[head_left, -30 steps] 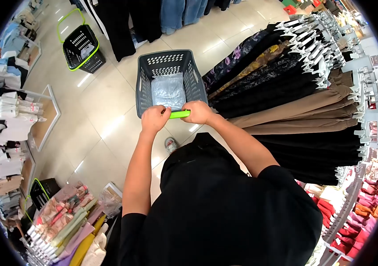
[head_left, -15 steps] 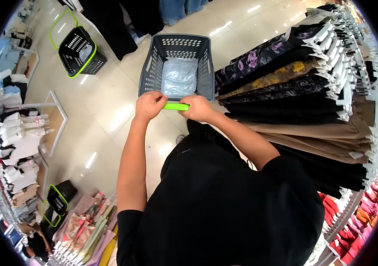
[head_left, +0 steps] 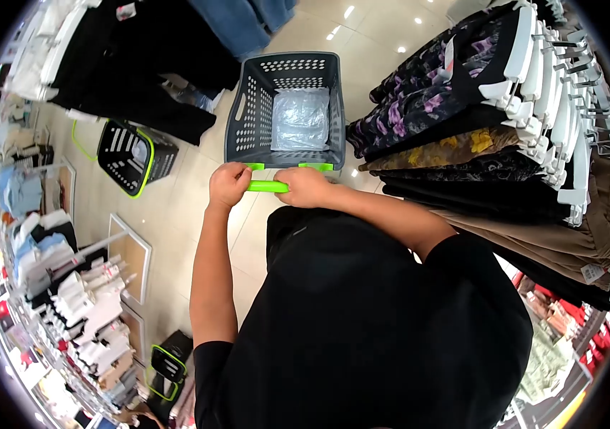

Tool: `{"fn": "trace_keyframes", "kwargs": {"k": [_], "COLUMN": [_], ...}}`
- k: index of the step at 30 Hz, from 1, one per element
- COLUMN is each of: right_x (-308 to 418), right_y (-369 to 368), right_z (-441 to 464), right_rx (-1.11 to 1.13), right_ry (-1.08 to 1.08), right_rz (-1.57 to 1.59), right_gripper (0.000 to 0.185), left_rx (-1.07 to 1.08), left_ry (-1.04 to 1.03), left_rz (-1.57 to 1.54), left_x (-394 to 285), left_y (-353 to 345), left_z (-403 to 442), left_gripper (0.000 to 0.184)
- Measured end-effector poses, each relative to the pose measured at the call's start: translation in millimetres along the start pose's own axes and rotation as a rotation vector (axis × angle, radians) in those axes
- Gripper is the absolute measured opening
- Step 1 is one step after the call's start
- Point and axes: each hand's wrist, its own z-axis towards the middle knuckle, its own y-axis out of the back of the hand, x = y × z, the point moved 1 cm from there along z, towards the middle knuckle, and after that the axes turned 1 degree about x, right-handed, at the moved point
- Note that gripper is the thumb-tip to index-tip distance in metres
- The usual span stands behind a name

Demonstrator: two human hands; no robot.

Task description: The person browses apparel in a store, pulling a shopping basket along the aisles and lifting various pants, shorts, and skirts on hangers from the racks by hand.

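Note:
A dark grey shopping basket with perforated sides stands in front of me. Clear plastic-wrapped packages lie on its bottom. Its bright green handle is folded towards my body. My left hand is closed around the handle's left end. On the right part of the same bar, my right hand is wrapped in a fist. Green handle mounts show at the basket's near rim, beside both hands.
Hanging trousers and floral garments crowd the right side on white hangers. Another black basket with green trim sits on the tiled floor at left, near hanging black trousers. Clothing racks line the far left.
The view has shifted, with the black basket and left racks now farther right and lower. More black trousers show at upper left. Both hands keep hold of the green handle.

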Motion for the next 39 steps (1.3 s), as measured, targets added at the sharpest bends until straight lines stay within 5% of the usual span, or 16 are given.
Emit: {"fn": "trace_keyframes", "kwargs": {"k": [21, 28, 34, 39], "right_x": [-38.8, -30.9, -43.3, -94.4], "right_y": [86.7, 110.6, 119.1, 100.6], "right_z": [146.0, 159.6, 109.4, 67.4], "right_rx": [-0.369, -0.483, -0.889, -0.929], "right_ry": [-0.367, -0.520, -0.494, -0.789], "right_rz": [-0.056, -0.166, -0.232, 0.272], "right_gripper": [0.024, 0.054, 0.073, 0.081], "left_rx": [0.214, 0.276, 0.271, 0.296], "left_ry": [-0.331, -0.404, -0.387, -0.397], "left_rz": [-0.084, -0.036, 0.017, 0.033], "left_x": [26.2, 14.3, -1.2, -17.9], "left_y": [29.9, 31.7, 30.8, 22.5], "left_z": [256.2, 314.2, 355.3, 388.2], "left_gripper": [0.027, 0.030, 0.033, 0.031]}}
